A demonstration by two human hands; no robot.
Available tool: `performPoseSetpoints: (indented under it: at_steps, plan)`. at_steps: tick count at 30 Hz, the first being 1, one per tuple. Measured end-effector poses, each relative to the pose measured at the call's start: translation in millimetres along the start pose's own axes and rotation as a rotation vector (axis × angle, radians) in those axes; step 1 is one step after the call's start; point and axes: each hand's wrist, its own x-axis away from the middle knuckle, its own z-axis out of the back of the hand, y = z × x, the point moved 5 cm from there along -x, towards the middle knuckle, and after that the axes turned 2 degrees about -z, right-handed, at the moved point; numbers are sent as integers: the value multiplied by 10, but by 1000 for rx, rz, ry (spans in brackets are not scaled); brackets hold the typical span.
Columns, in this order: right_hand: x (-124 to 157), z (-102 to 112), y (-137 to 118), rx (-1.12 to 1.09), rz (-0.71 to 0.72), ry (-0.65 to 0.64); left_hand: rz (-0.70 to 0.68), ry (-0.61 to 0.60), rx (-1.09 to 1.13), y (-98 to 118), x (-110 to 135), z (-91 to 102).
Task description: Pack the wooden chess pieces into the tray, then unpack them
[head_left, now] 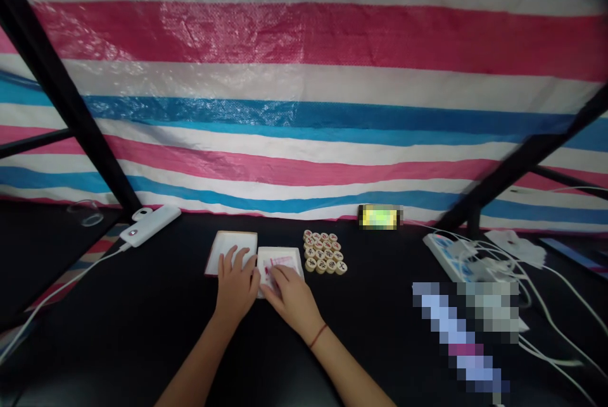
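My left hand (236, 285) lies with fingers spread and flat, its fingertips on the near edge of a shallow white box tray (231, 249) on the black table. My right hand (291, 293) rests beside it, fingers bent down onto a folded white sheet with pink print (280, 261) that lies in a second white tray. What the right fingers pinch, if anything, is hidden. A red string circles my right wrist. Just right of the trays, several round wooden game pieces (325, 252) with dark characters sit packed in rows.
A white power bank (149, 225) with a cable lies at the back left. A power strip (449, 250) with white plugs and cables spreads at the right. Black frame bars slant up on both sides before a striped tarp wall (304, 109).
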Motion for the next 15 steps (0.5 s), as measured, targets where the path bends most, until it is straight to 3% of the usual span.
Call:
performPoseSetpoints:
  at_steps: [7,15]
  plan:
    - [59,18,-28,92,18,-109,8,-33,5,21,-4,-19]
    - [12,40,30,116,50,-145,60,-19,19,29,-19,33]
